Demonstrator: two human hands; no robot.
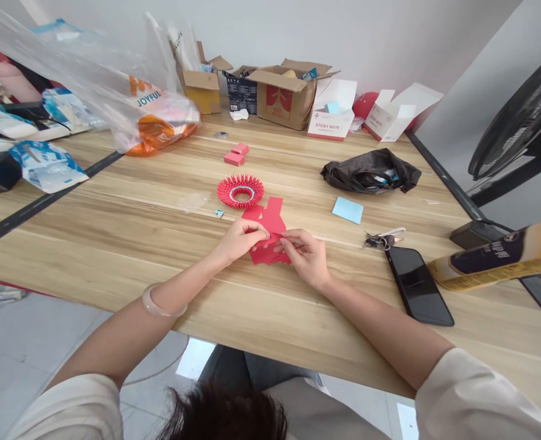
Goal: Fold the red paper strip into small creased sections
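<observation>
Between both hands is a small piece of red paper (pixel 270 239), pinched from each side. My left hand (pixel 242 239) has thumb and forefinger closed on its left end. On the other end, the fingers of my right hand (pixel 308 254) close in a pinch. Under the hands lies a loose pile of red paper slips (pixel 274 214). Just beyond it sits a ring of folded red paper pieces (pixel 225 193) with a pale blue inner row. A small folded blue paper piece (pixel 219 213) rests near the ring.
Two red paper stacks (pixel 234 159) lie farther back. To the right are a blue paper pad (pixel 348 210), a black plastic bag (pixel 366 172), keys (pixel 380 241), a phone (pixel 417 286) and a yellow packet (pixel 504 253). Cardboard boxes (pixel 282 98) line the wall.
</observation>
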